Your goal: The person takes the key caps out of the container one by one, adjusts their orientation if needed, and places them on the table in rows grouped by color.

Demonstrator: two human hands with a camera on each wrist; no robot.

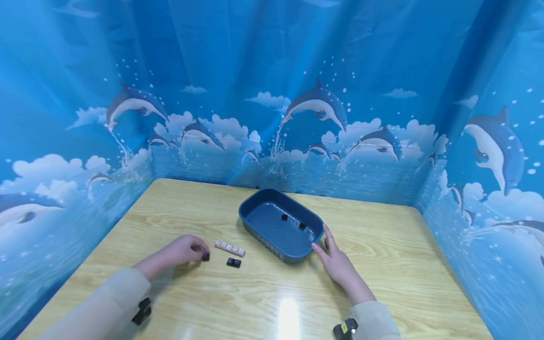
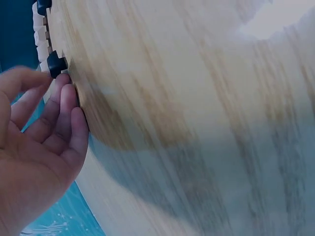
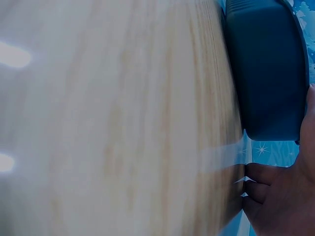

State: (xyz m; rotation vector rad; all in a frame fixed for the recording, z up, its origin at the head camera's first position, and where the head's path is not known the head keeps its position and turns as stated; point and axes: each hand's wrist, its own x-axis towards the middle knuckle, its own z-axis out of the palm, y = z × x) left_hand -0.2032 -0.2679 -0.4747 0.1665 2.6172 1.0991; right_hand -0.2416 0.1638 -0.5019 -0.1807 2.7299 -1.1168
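Observation:
Thumb and fingertips of my left hand pinch a small black keycap just above the table at the left. The left wrist view shows that keycap at the fingertips. To its right, a row of white keycaps lies on the wood, with two black keycaps in front of it. My right hand rests against the near right end of a dark blue plastic bin. Its thumb touches the rim, while other fingertips meet the tabletop. Inside the bin lie two black keycaps.
The light wood table carries all of this. A blue curtain printed with dolphins rises along its back and sides. Black straps with small devices sit at both wrists.

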